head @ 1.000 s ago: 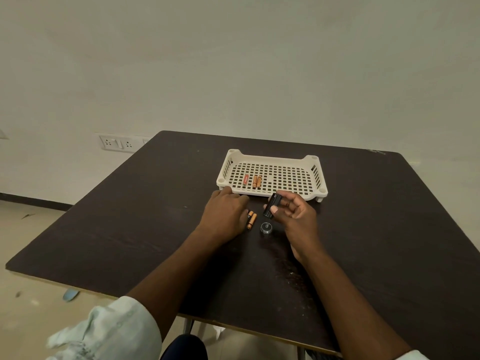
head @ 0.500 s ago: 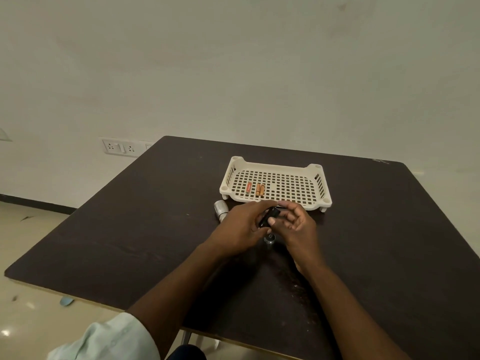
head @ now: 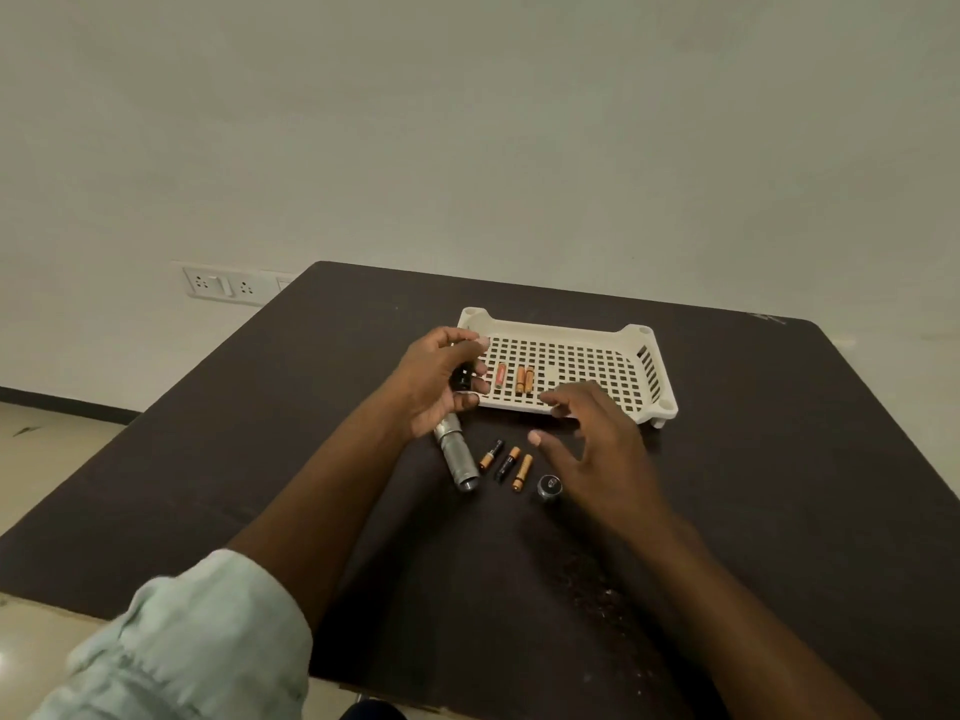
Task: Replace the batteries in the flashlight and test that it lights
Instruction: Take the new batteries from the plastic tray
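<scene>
On the dark table, just in front of the white perforated tray, the silver flashlight body lies on its side, open end toward the camera; its far end runs under the left hand. Half a second ago only its tip showed past the joined hands; now most of the barrel is exposed. Beside it to the right lie three loose batteries in a row, apart from one another, which were hidden by the hands before. The round end cap stands just right of them, near the right hand.

The black battery holder has passed from the right hand to the left, whose fingers are curled round it, thumb above, raised over the tray's near left corner. The right hand, which was pressed against the left, has drawn apart and hovers over the table with fingers spread and lightly bent, holding nothing.

Inside the tray three more batteries lie unmoved. A rolled pale sleeve covers the left forearm. Wall sockets show beyond the table's left edge.
</scene>
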